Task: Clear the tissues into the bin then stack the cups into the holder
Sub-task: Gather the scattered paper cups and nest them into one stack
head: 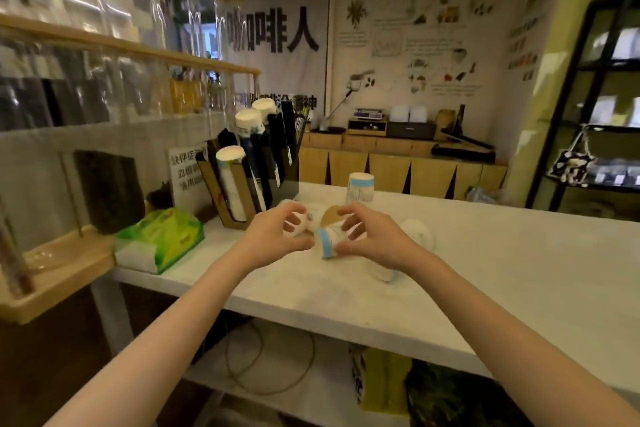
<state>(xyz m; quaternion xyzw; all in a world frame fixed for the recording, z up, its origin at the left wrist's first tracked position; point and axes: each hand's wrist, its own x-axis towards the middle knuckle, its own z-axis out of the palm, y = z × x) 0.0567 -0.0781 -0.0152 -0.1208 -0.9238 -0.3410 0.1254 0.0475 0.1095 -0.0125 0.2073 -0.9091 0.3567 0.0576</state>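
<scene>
We stand at a pale worktop (pixel 485 253) in a café corner, with a lower shelf (pixel 311 374) beneath it holding a loop of cable and some bags. Our left hand (pixel 277 236) and right hand (pixel 377 239) hover close together over a cluster of cups lying on their sides; the fingers (pixel 349 222) of both hands are spread and curled, and we cannot tell whether either one actually grips anything. A blue-banded cup (pixel 329 242) lies tipped between the two hands, near our thumbs. Another cup (pixel 361 188) stands upside down farther back, and a white cup (pixel 420 232) rests just right of our right hand. The cup holder (pixel 239 191) sits at the left rear, its slots already filled with leaning stacks. A green tissue pack (pixel 162 236) lies at the worktop's left edge. Posters cover the far wall (pixel 415 28) above a wooden counter.
</scene>
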